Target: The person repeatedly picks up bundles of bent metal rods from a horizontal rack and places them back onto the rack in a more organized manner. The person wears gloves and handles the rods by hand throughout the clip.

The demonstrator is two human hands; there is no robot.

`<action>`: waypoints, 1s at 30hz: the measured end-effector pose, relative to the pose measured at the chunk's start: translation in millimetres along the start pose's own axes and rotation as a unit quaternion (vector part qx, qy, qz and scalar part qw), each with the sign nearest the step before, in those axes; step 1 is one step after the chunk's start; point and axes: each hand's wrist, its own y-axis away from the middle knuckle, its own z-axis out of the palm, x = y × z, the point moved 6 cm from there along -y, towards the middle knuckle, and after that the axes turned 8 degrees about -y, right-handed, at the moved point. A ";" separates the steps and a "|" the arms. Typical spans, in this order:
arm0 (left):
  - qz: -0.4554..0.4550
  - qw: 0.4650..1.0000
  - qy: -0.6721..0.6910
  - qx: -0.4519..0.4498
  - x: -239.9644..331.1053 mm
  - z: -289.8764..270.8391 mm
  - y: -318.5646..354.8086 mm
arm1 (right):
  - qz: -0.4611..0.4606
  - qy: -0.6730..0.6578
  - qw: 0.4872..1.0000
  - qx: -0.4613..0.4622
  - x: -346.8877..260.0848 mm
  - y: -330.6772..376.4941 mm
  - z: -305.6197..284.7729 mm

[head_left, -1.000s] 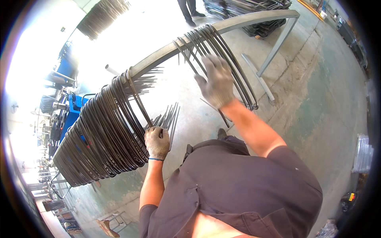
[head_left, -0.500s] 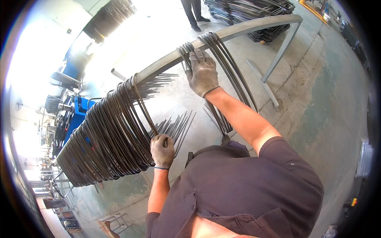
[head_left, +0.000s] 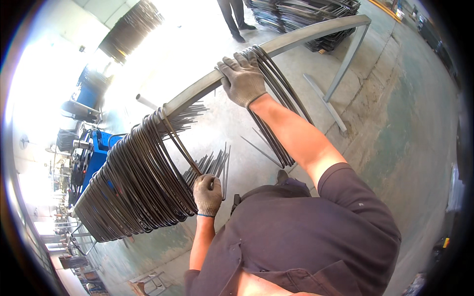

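Right now, the left hand (head_left: 207, 195) is curled into a fist around the lower part of the outermost rod (head_left: 186, 154), at the near end of a long row of bent dark rods (head_left: 140, 182). That row hangs close-packed from a grey metal rail (head_left: 316, 32), covering its left stretch. Farther along, the right hand (head_left: 243, 85) lies over the top of the rail, fingers stretched out and a little apart (whether they grip any rod beneath, I cannot tell). Just beside it hangs a smaller group of rods (head_left: 279, 79), looped over the same rail and well apart from the long row. Both hands wear grey knitted gloves. At the rail's right end, a slanting metal leg (head_left: 348, 61) runs down to the floor. Beyond stand a pile of dark bent rods (head_left: 306, 17) and another person's legs (head_left: 232, 19) in dark trousers, while a blue machine (head_left: 101, 150) sits behind the long row
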 end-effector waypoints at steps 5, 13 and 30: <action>0.028 0.998 -0.011 0.046 -1.3 -6.1 -3.2 | 0.027 0.032 0.999 -0.021 29.3 -5.4 -23.4; 0.001 0.993 0.009 0.120 19.9 -46.7 -9.5 | 0.010 0.073 0.994 -0.086 107.5 -16.7 -55.7; -0.164 0.942 0.019 0.294 -34.2 -96.3 20.4 | 0.200 -0.262 0.944 -0.026 15.9 85.1 -26.8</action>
